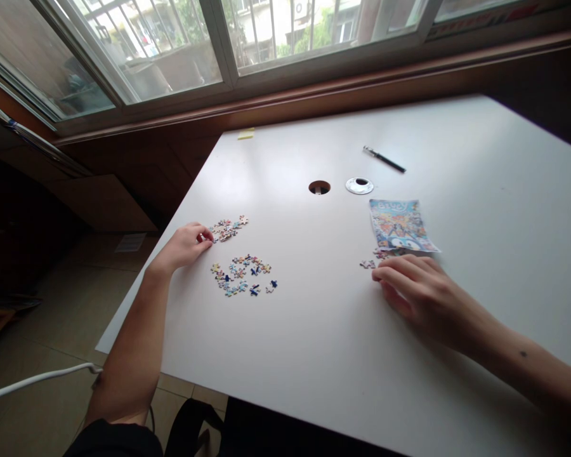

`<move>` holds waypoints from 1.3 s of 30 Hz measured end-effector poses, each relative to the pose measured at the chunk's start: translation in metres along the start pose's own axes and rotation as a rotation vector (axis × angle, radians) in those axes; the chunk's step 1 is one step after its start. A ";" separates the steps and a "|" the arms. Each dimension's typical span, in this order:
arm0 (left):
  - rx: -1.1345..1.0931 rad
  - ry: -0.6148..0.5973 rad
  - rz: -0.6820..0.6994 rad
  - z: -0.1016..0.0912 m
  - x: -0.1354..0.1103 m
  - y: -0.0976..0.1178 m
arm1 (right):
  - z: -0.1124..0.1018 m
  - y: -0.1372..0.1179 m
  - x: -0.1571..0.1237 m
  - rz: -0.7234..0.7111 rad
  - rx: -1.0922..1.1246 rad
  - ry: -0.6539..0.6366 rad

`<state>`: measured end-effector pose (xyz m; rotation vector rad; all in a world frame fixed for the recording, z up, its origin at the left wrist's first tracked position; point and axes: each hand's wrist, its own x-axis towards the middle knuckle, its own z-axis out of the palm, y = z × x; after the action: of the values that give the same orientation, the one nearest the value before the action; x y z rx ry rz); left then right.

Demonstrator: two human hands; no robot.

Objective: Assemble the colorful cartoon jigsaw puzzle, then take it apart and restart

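Note:
My left hand (pixel 186 245) is at the left side of the white table, thumb and fingers pinched at the edge of a heap of jigsaw puzzle pieces (pixel 227 230). A small piece seems to sit at its fingertips. Nearer to me lies a second, looser group of puzzle pieces (pixel 240 274), several of them dark blue. On the right, my right hand (pixel 416 289) rests low with its fingers bent together; what they hold, if anything, is hidden. Just beyond its fingertips are a few puzzle pieces (pixel 368 264), beside the lower edge of a colourful picture sheet (pixel 398 223).
A black pen (pixel 385 160) lies toward the far side. A round cable hole (pixel 319 188) opens in the white table (pixel 314 343), with its silver cover (pixel 359 186) beside it. A yellow sticky note (pixel 246 134) marks the far left corner, below the window.

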<state>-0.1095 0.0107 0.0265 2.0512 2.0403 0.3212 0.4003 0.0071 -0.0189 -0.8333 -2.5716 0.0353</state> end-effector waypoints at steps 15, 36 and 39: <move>-0.459 -0.209 0.803 0.054 -0.037 0.147 | -0.006 -0.035 0.013 -0.133 0.150 -0.001; -0.123 0.628 0.256 0.019 -0.006 0.081 | -0.004 -0.044 0.012 -0.247 0.181 -0.182; 0.042 0.687 -0.042 0.002 0.000 0.031 | -0.005 -0.022 0.007 -0.161 0.083 -0.074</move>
<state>-0.0791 0.0111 0.0347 2.1048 2.4539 1.1121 0.3850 -0.0080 -0.0084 -0.6038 -2.6779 0.1264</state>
